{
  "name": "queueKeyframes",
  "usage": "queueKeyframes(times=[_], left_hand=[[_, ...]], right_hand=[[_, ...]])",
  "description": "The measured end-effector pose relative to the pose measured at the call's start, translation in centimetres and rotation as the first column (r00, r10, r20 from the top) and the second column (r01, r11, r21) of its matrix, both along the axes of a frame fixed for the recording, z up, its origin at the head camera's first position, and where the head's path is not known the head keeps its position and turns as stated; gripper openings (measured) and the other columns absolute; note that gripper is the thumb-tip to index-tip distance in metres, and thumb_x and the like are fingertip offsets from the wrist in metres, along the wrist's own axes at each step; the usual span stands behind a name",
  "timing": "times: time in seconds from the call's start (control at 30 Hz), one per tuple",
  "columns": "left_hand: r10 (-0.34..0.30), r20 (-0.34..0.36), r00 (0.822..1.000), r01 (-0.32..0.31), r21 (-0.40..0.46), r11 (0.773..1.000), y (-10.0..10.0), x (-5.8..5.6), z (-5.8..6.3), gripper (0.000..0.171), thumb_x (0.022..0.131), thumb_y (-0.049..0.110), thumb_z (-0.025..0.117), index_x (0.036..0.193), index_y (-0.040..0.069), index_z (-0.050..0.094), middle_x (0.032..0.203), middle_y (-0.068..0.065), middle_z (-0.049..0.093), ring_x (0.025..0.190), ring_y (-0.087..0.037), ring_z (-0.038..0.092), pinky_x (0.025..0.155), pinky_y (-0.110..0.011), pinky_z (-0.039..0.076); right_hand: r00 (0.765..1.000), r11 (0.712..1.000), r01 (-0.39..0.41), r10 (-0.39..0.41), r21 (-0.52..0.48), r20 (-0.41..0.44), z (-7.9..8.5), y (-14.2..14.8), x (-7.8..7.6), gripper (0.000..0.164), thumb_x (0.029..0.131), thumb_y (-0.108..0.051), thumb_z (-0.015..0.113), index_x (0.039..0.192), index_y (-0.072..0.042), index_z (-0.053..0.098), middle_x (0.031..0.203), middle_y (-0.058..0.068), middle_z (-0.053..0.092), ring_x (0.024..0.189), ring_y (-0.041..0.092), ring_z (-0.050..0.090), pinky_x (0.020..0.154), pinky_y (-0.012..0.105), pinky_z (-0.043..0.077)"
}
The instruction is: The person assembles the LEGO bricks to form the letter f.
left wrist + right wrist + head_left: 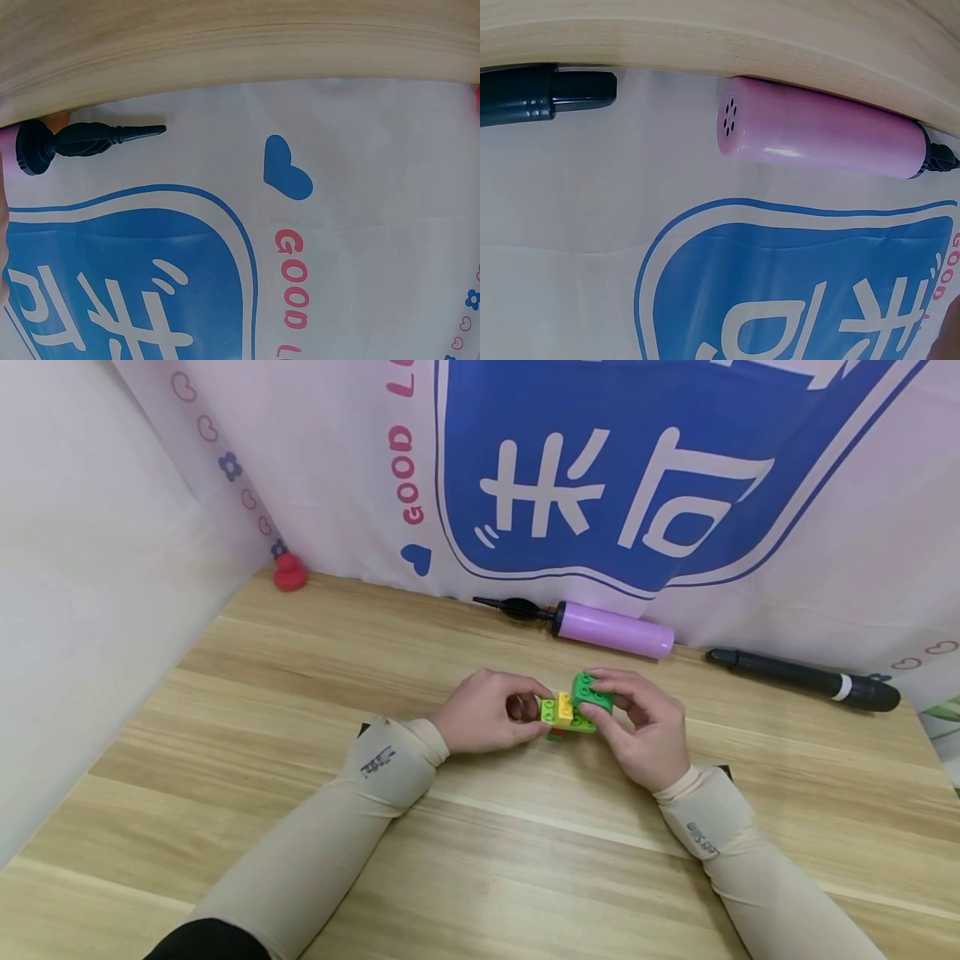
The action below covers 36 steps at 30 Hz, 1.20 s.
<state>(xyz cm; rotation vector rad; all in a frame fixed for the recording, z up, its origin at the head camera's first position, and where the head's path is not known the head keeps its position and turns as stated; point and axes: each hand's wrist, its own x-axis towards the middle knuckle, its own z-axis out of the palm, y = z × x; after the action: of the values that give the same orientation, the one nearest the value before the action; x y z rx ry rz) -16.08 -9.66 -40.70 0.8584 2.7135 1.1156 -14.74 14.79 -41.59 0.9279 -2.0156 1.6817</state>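
Note:
In the head view, my left hand (pixel 491 710) pinches the left end of a small toy brick assembly. That assembly has a light green brick (pixel 548 711) with a yellow brick (pixel 565 708) on top, and a bit of red shows beneath. Between thumb and fingers, my right hand (pixel 645 722) holds a dark green brick (pixel 585 689) at the assembly's right end. Whether the dark green brick is joined to the light green one or just above it, I cannot tell. Neither wrist view shows the bricks.
Along the back of the wooden table (pixel 480 877) lie a purple hand pump (pixel 615 630) with a black nozzle and a black, handle-like tool (pixel 810 678). A red rubber duck (pixel 289 572) sits at the far left corner. Behind hangs a printed white and blue cloth (pixel 600 485).

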Motion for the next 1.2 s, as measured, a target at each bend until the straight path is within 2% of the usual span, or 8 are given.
queueKeyframes(times=[0.3, 0.63, 1.2], left_hand=[[-0.001, 0.008, 1.0, 0.001, -0.012, 1.0, 0.04, 0.07, 0.09, 0.035, 0.092, 0.03, 0.083, 0.124, 0.017, 0.077, 0.092, 0.008, 0.074, 0.081, -0.006, 0.069, 0.076, -0.021, 0.057], [-0.005, 0.013, 1.0, 0.005, -0.012, 1.0, 0.05, 0.05, 0.05, 0.034, 0.093, 0.03, 0.083, 0.124, 0.017, 0.077, 0.092, 0.008, 0.074, 0.083, -0.007, 0.07, 0.077, -0.022, 0.057], [-0.006, 0.016, 1.0, 0.006, -0.007, 1.0, 0.01, 0.06, 0.09, 0.034, 0.093, 0.029, 0.083, 0.124, 0.017, 0.077, 0.092, 0.009, 0.074, 0.084, -0.007, 0.07, 0.077, -0.022, 0.057]], right_hand=[[1.0, 0.999, -0.008, 0.007, 0.038, 0.013, -0.11, -0.05, 0.08, 0.035, 0.078, 0.027, 0.077, 0.109, 0.013, 0.07, 0.121, 0.033, 0.07, 0.12, 0.013, 0.071, 0.098, 0.03, 0.059], [0.999, 0.995, -0.009, 0.004, 0.095, 0.05, 0.11, -0.25, 0.46, 0.035, 0.08, 0.025, 0.077, 0.11, 0.009, 0.073, 0.126, 0.028, 0.072, 0.123, 0.011, 0.07, 0.101, 0.03, 0.057], [0.998, 0.995, -0.033, 0.027, 0.091, 0.062, 0.01, -0.12, 0.26, 0.033, 0.081, 0.023, 0.077, 0.111, 0.009, 0.074, 0.127, 0.029, 0.072, 0.124, 0.012, 0.071, 0.102, 0.03, 0.057]])
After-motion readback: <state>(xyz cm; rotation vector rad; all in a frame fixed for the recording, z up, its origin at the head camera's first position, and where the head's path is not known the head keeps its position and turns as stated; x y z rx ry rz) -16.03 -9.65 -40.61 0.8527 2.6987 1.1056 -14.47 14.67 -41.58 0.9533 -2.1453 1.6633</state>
